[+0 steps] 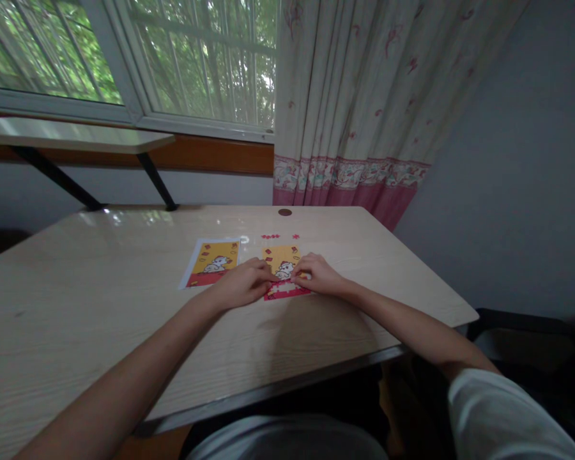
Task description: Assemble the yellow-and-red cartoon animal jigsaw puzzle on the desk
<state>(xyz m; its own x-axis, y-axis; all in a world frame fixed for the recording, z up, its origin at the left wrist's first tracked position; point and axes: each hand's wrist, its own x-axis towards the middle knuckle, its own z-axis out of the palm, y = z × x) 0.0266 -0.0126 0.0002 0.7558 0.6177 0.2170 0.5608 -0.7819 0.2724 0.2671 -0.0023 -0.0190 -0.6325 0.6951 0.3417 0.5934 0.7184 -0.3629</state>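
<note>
A small yellow and red puzzle picture (282, 262) with a cartoon animal lies on the wooden table (100, 300). My left hand (243, 283) rests on its left edge with the fingers curled and pressed down. My right hand (317, 273) sits on its right edge, fingers closed in a pinch; whatever they hold is too small to name. A printed sheet (211, 262) with the same picture and a white border lies just left of my left hand. Tiny red pieces (270, 236) are scattered beyond the puzzle.
A round brown cable cap (284, 212) is set in the table's far edge. A pink-hemmed curtain (349, 102) hangs behind, beside a barred window (201, 57). A folding shelf (71, 135) juts out below the sill at the left. The table's right edge drops off by a grey wall.
</note>
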